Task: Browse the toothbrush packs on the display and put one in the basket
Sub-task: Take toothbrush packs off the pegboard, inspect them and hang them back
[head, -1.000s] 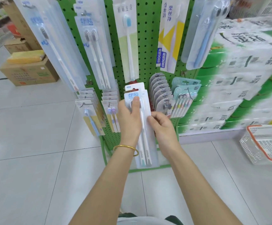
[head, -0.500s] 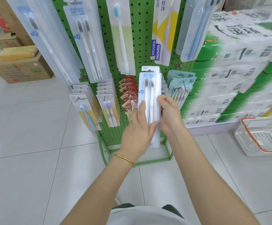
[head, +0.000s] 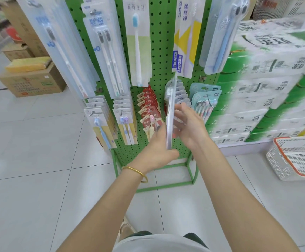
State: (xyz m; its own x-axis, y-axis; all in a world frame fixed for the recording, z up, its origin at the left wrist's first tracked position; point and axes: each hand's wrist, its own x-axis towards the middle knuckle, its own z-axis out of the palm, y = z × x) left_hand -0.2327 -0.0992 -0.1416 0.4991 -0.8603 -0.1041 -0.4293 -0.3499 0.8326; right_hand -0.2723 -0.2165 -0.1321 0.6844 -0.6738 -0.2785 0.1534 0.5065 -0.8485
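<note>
**Head camera:** You hold 1 toothbrush pack [head: 170, 113] edge-on before the green pegboard display [head: 159, 42], sandwiched between your 2 hands. Your left hand [head: 157, 150], gold bangle [head: 136, 173] at the wrist, takes the pack's lower end. Its fingers lie up the left face and the thumb appears to hook round the bottom edge, though blur hides the exact hold. Your right hand [head: 191, 124] rests on the opposite face, fingers [head: 180, 110] spread and loose, pinching nothing. The bristle end stands above both sets of fingertips, unsupported.

Just beyond your fingertips hang the red-carded packs [head: 149, 106] and the multi-colour brush packs [head: 205, 100]. The white basket with the orange rim [head: 282, 160] sits on the floor tiles, well to the right of your right fingers and lower.

The hold looks light for a slick plastic blister. If the right fingers lift away before the left ones close properly, the pack could slide down through them onto the tiles. The tall free end is the second hazard: swung right, it may clip the packs hanging past your fingertips and unhook 1. The third is the drop itself. The basket lies far off to the side, beside the stacked tissue bales [head: 268, 79], and a release from too far away could catch the rim or miss it.
</note>
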